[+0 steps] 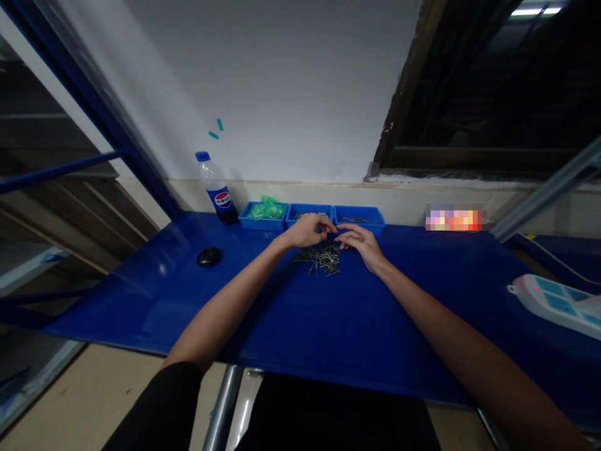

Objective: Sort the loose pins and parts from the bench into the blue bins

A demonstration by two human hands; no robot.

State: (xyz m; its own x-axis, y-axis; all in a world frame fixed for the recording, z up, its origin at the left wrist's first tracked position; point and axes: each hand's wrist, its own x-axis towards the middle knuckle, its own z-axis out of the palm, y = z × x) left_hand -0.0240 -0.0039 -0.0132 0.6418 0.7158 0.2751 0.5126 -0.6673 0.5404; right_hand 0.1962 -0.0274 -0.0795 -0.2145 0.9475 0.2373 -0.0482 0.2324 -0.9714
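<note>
My left hand (310,230) is over the far side of a loose pile of thin metal pieces (321,260), like long screws or rivets. Its thumb and fingers are closed in a pinch; whatever lies between them is too small to make out. From the right, my right hand (360,243) reaches in with fingers stretched and apart, fingertips close to those of the left. Behind my hands stand three blue bins: the left bin (243,217) holds green plastic bags (265,208), the middle bin (292,219) is partly hidden by my left hand, and the right bin (375,219) holds thin metal pieces (355,220).
A cola bottle (220,194) stands by the wall, left of the bins. In front of it lies a black mouse-like object (209,256). A power strip (558,300) sits at the right of the blue table (300,332). A blurred colourful item (454,219) is at the back right.
</note>
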